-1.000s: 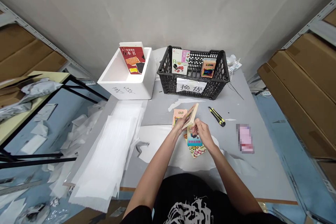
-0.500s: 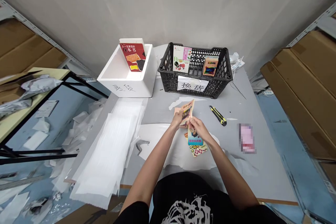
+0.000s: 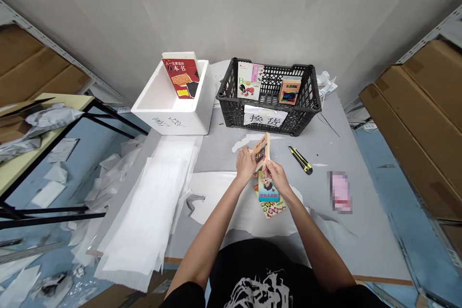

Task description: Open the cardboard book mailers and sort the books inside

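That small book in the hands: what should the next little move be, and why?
Probably turn the small book over: the left hand and the right hand hold it tilted up on edge, so only one face shows.

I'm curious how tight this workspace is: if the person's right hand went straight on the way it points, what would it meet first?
The small orange paperback, which the right hand already touches. Beyond it, the line seems to reach the black plastic crate, though depth is hard to judge here.
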A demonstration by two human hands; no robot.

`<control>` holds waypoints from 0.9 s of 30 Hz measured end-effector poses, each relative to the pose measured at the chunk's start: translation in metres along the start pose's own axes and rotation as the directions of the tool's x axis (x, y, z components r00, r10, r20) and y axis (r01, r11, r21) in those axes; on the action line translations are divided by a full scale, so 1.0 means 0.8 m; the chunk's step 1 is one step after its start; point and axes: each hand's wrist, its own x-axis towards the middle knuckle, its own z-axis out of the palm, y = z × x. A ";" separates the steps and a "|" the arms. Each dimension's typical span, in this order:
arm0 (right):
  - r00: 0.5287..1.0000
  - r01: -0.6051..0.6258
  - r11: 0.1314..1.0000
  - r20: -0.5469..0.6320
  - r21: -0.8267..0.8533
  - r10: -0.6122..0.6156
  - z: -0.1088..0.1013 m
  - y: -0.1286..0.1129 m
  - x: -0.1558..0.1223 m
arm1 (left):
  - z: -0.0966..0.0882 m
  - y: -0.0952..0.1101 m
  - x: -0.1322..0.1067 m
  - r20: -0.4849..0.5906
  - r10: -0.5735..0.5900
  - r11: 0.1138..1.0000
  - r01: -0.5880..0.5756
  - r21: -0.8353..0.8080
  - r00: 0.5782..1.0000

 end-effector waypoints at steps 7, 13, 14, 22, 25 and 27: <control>0.995 -0.096 0.991 -0.029 0.093 0.099 -0.011 0.013 0.012 | -0.004 -0.002 -0.046 0.396 0.367 0.866 -0.465 0.187 0.842; 0.991 -0.131 0.972 0.053 0.194 0.123 -0.010 0.016 0.011 | -0.008 -0.007 -0.042 0.445 0.393 0.694 -0.577 0.430 0.804; 0.992 -0.126 0.973 0.056 0.194 0.117 -0.010 0.015 0.011 | -0.009 -0.007 -0.042 0.446 0.397 0.658 -0.587 0.471 0.802; 0.994 -0.046 0.989 0.107 0.139 0.031 -0.012 0.005 0.009 | -0.007 -0.002 -0.044 0.402 0.347 0.725 -0.514 0.459 0.847; 0.992 -0.025 0.993 0.125 0.114 0.011 -0.013 0.006 0.010 | -0.007 -0.002 -0.041 0.401 0.328 0.771 -0.488 0.409 0.855; 0.990 -0.021 0.995 0.139 0.097 0.007 -0.014 0.006 0.010 | -0.007 -0.002 -0.039 0.407 0.327 0.789 -0.483 0.379 0.853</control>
